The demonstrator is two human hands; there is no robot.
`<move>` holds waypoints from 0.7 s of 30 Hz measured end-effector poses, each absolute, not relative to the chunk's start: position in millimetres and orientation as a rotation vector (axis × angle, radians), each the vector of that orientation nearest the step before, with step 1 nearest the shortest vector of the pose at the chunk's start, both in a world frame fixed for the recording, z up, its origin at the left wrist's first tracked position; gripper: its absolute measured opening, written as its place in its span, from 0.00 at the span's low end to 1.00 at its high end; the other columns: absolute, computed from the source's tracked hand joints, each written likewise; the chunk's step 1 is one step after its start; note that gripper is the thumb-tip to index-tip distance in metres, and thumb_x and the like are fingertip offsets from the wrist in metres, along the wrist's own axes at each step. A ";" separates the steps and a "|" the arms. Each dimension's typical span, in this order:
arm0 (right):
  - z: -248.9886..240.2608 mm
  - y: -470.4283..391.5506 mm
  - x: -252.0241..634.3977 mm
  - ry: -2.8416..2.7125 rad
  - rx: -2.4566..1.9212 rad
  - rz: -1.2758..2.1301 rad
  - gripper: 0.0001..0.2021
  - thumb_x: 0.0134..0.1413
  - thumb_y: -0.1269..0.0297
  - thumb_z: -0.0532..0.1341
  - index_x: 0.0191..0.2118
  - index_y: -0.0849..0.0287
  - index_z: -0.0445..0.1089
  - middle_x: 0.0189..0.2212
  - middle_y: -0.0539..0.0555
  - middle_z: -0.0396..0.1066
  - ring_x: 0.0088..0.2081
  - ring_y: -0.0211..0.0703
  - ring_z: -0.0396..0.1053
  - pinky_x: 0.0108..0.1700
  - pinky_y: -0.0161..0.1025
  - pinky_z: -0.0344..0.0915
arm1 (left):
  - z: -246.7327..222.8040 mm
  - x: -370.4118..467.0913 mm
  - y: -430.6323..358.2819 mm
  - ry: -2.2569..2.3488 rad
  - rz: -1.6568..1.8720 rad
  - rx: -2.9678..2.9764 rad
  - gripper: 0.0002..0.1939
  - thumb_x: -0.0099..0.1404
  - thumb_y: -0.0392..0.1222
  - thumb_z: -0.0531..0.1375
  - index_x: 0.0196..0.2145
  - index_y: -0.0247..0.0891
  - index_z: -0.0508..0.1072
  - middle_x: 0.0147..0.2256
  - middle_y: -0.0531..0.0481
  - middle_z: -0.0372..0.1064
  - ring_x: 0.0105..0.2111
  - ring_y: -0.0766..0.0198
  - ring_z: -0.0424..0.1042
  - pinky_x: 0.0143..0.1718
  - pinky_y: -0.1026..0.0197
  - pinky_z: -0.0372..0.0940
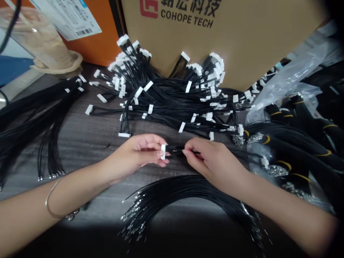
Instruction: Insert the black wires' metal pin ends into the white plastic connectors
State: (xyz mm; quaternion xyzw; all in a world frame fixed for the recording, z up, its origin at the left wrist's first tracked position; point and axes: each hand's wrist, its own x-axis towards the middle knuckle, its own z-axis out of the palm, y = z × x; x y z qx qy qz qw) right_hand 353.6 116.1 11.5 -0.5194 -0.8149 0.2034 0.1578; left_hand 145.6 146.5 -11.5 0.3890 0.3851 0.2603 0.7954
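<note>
Between the thumb and fingers of my left hand [145, 150] is a white plastic connector [163, 152], held upright. Black wires [176, 148] run from it to the right, where my right hand [206, 154] pinches them. Past that hand the wires reach another white connector [264, 162] at the right. Just below both hands lies a curved bundle of loose black wires [185, 190] with bare metal terminals at its ends. A large heap of black cables with white connectors [166, 95] rests behind my hands.
A cardboard box [236, 43] and an orange box [99, 46] stand at the back. On the left are a drink cup [45, 43] and more black wires [34, 114]. Banded wire bundles [301, 143] and clear plastic bags [290, 79] fill the right side.
</note>
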 end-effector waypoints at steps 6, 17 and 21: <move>11.5 114.6 351.2 -2.314 -1.542 0.620 0.07 0.57 0.68 0.54 0.29 0.61 0.65 0.22 0.49 0.66 0.23 0.34 0.61 0.26 0.33 0.54 | -10.7 147.1 144.4 0.861 0.588 0.866 0.07 0.56 0.32 0.64 0.34 0.33 0.73 0.28 0.50 0.74 0.30 0.65 0.75 0.33 0.65 0.69; 11.7 111.3 349.5 -2.215 -1.509 0.605 0.06 0.56 0.69 0.56 0.28 0.60 0.65 0.21 0.46 0.66 0.21 0.31 0.61 0.25 0.30 0.55 | -10.3 148.0 145.0 0.852 0.593 0.877 0.06 0.57 0.30 0.63 0.34 0.32 0.73 0.29 0.50 0.74 0.30 0.66 0.75 0.34 0.67 0.70; 11.4 110.9 348.9 -2.202 -1.493 0.581 0.06 0.56 0.69 0.56 0.28 0.60 0.65 0.20 0.46 0.65 0.21 0.30 0.60 0.24 0.30 0.55 | -11.3 147.8 144.9 0.846 0.589 0.884 0.06 0.57 0.29 0.63 0.35 0.31 0.73 0.30 0.50 0.74 0.31 0.66 0.75 0.34 0.68 0.71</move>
